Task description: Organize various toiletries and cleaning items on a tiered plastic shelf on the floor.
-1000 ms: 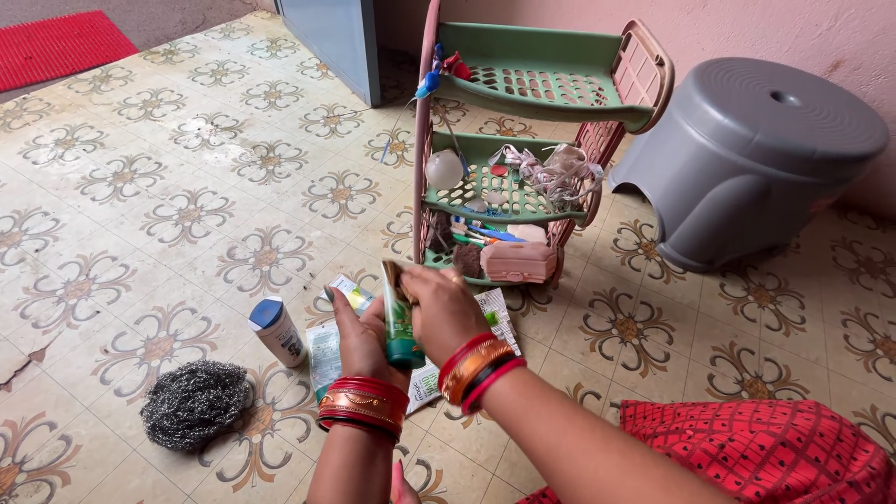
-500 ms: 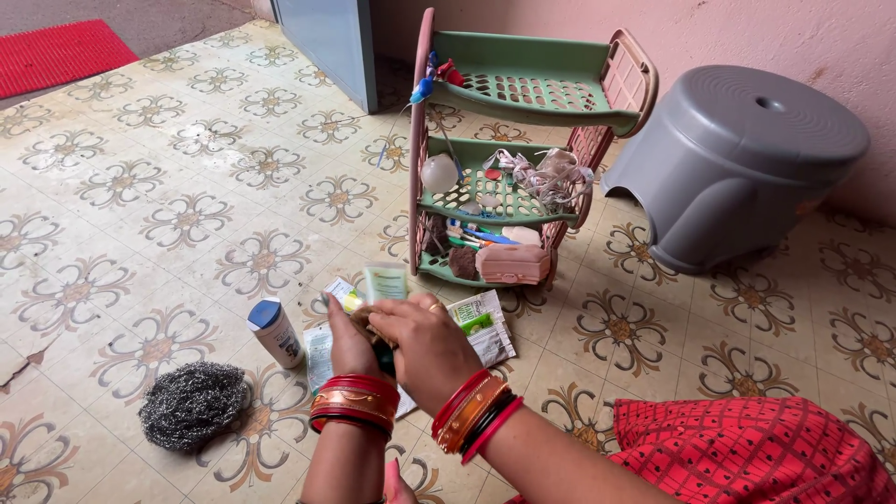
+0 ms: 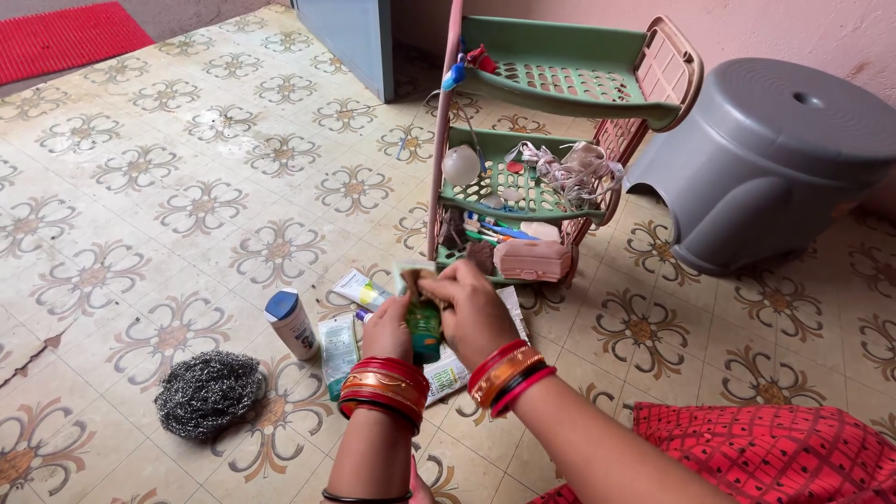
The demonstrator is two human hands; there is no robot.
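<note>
Gripping green tube [image 3: 423,322], seemingly both hands [image 3: 457,313].

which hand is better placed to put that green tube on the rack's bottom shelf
Probably the right hand: it lies nearer the green-and-pink plastic rack, its fingers pinching the top of the green tube. The left hand grips lower on the tube, on the far side.

A home, likely a washing corner: a flower-patterned tiled floor [image 3: 187,205], a pink wall [image 3: 793,37], a green 3-shelf plastic rack [image 3: 560,75] with toothbrushes and a soap box [image 3: 532,259], a grey plastic stool [image 3: 775,159] at right, a steel scrubber [image 3: 207,394] near left
</note>
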